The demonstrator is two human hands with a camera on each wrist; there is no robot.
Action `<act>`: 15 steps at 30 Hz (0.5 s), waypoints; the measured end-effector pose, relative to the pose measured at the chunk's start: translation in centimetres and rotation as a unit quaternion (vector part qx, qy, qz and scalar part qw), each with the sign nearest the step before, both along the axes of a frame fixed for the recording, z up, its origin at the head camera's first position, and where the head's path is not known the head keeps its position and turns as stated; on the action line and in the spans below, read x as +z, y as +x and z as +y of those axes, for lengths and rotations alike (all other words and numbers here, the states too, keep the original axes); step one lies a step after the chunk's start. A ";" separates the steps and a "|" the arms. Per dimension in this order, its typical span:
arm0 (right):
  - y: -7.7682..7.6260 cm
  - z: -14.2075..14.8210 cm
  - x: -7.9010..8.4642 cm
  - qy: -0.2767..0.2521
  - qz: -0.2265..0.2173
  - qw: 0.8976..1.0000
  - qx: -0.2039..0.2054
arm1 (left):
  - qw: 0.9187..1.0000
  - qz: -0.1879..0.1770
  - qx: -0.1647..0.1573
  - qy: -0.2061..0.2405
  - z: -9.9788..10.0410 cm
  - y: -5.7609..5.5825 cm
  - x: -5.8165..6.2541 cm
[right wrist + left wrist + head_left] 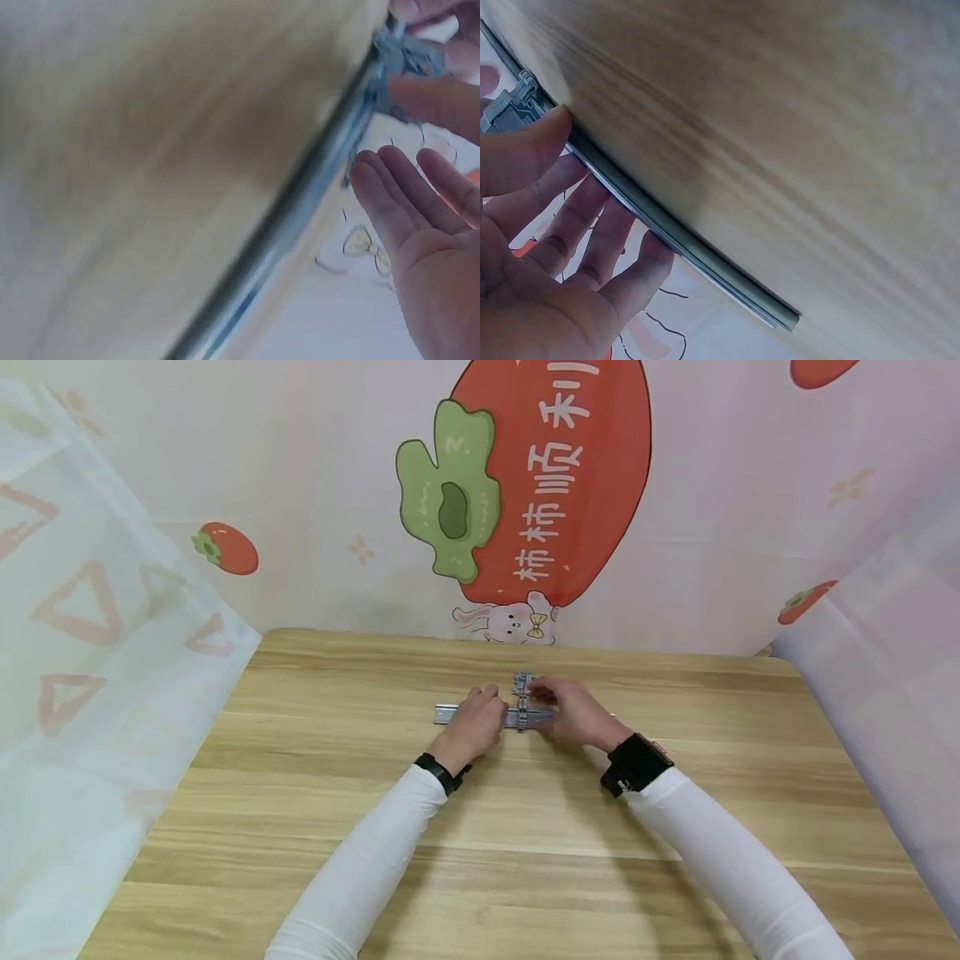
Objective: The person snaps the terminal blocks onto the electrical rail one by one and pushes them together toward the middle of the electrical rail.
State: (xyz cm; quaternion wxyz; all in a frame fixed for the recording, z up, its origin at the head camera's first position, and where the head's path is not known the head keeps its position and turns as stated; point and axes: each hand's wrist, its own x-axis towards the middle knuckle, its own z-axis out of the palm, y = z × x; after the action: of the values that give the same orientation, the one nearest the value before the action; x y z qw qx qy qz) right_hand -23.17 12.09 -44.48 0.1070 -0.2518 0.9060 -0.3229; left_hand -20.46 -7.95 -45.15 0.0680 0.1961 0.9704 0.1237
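White sleeves (pixel 371 864) lie nearest; the left hand (pixel 474 725) grips a metal rail (pixel 446 714) on the wooden table (pixel 495 877); the right hand (pixel 581 712) thumbs a grey module (pixel 411 57), pinching or not I cannot tell. Printed lettering (pixel 553 468) reads "柿柿顺利".

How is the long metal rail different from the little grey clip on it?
The metal rail is much longer than the grey clip. The rail has a plain, straight outline; the clip's is bumpy. In the head view, the rail runs left to right while the clip sits crosswise on it. Both look greyish.
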 end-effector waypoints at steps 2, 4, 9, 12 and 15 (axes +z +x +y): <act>-0.2 0.6 0.4 -0.006 -0.002 1.000 -0.008 | 1.000 -0.001 -0.001 -0.001 0.0 0.0 0.0; -0.5 1.2 0.7 -0.012 0.000 1.000 -0.016 | 1.000 -0.004 0.001 -0.003 0.1 0.0 0.0; -1.6 2.1 1.2 -0.006 -0.002 1.000 -0.030 | 1.000 -0.009 0.004 0.000 0.0 0.0 0.0; -2.4 2.3 1.4 0.003 0.010 1.000 -0.028 | 1.000 -0.007 0.003 0.000 0.0 0.0 0.0; -3.1 2.1 1.4 0.013 0.029 0.999 -0.019 | 1.000 -0.005 0.002 -0.002 0.0 0.1 -0.1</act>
State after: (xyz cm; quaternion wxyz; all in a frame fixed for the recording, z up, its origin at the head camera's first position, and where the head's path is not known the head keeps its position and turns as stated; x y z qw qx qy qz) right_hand -26.31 14.20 -43.10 0.0779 -0.2428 0.9173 -0.3059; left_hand -20.41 -7.95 -45.27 0.0728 0.1936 0.9707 0.1226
